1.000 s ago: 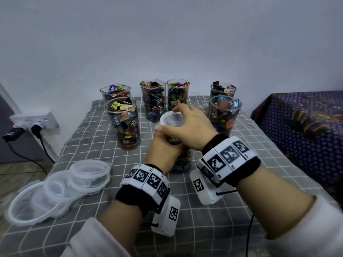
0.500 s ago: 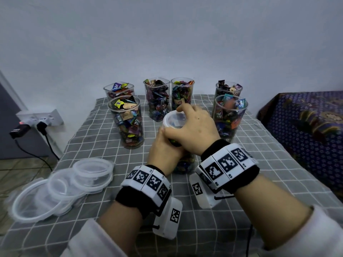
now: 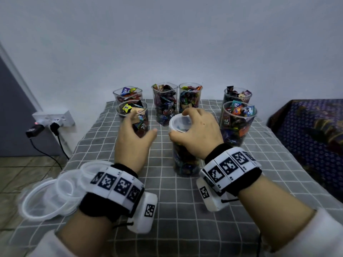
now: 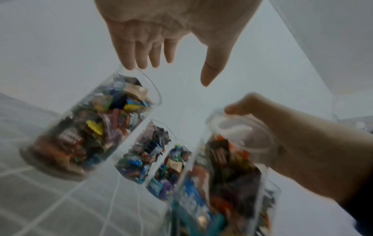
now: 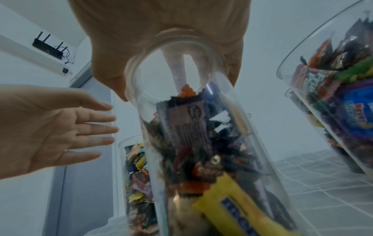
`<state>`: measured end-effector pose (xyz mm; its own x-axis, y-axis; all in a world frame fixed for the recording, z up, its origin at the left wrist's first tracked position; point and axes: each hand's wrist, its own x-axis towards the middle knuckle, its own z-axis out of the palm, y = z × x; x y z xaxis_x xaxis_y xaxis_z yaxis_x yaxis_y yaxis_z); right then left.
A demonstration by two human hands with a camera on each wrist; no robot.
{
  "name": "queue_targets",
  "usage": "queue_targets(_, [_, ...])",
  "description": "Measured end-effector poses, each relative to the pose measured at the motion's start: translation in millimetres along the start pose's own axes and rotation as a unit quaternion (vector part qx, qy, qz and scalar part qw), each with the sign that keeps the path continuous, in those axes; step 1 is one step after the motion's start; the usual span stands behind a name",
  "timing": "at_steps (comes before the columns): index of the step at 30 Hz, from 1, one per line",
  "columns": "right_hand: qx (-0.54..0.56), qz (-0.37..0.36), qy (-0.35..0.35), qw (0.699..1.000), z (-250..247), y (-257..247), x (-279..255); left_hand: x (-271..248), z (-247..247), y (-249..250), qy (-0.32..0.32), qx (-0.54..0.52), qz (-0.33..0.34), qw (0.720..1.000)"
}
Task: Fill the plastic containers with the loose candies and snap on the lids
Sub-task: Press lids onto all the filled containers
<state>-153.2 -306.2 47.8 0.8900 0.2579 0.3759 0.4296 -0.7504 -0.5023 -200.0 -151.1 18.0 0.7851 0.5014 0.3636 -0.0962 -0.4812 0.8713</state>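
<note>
A tall clear container (image 3: 185, 160) packed with wrapped candies stands mid-table with a clear lid (image 3: 179, 122) on its top. My right hand (image 3: 196, 130) curls over that lid, thumb and fingers round its rim; the right wrist view shows the lid (image 5: 173, 67) under the palm and candies (image 5: 193, 143) below. My left hand (image 3: 133, 134) hovers open just left of the container, fingers spread, holding nothing (image 4: 167, 47). Several open candy-filled containers (image 3: 133, 117) stand behind on the checked cloth.
A stack of spare clear lids (image 3: 55, 191) lies at the table's left front edge. Another large candy container (image 3: 237, 123) stands close to the right of my right hand. A wall socket with plugs (image 3: 52, 121) is at left, a patterned blue cloth (image 3: 306, 136) at right.
My left hand has let go of the container's side and moved left, opening up. The right hand stays on the lid.
</note>
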Motion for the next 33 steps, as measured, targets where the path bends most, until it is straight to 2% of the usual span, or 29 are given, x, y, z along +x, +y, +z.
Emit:
queue_targets(2, [0.000, 0.001, -0.002, 1.000, 2.0, 1.8, 6.2, 16.6, -7.7, 1.7, 0.050, 0.010, -0.004, 0.999])
queue_targets(4, [-0.007, 0.001, 0.001, 1.000, 4.2, 3.3, 13.2, 36.2, -11.3, -1.9, 0.063, 0.030, -0.029, 0.997])
queue_targets(9, [-0.008, 0.005, 0.028, 1.000, 11.3, 8.7, 30.5, 73.1, -3.7, -27.2, 0.028, 0.005, -0.105, 0.994])
queue_targets(12, [-0.015, 0.012, 0.040, 0.999, 14.7, 13.0, 40.2, 78.5, 6.3, -34.7, 0.021, -0.009, -0.112, 0.993])
queue_targets(18, [-0.012, 0.022, 0.058, 0.998, 17.5, 19.5, 56.2, 73.0, 11.9, -37.8, 0.049, 0.016, -0.089, 0.995])
queue_targets(25, [-0.002, 0.007, 0.083, 0.997, 21.9, 24.7, 57.4, 47.5, 9.0, -28.1, -0.033, -0.004, -0.079, 0.996])
queue_targets(29, [0.044, 0.000, 0.084, 0.995, 17.8, 27.4, 53.3, 33.0, 6.0, -20.8, -0.082, -0.012, -0.075, 0.994])
queue_targets(31, [0.044, 0.002, 0.119, 0.992, 17.2, 25.6, 45.1, 26.7, 4.0, -17.6, -0.095, -0.008, -0.069, 0.993])
queue_targets(33, [0.047, -0.019, 0.190, 0.980, 19.1, 17.1, 28.3, 21.0, 2.3, -15.7, -0.107, -0.003, -0.064, 0.992])
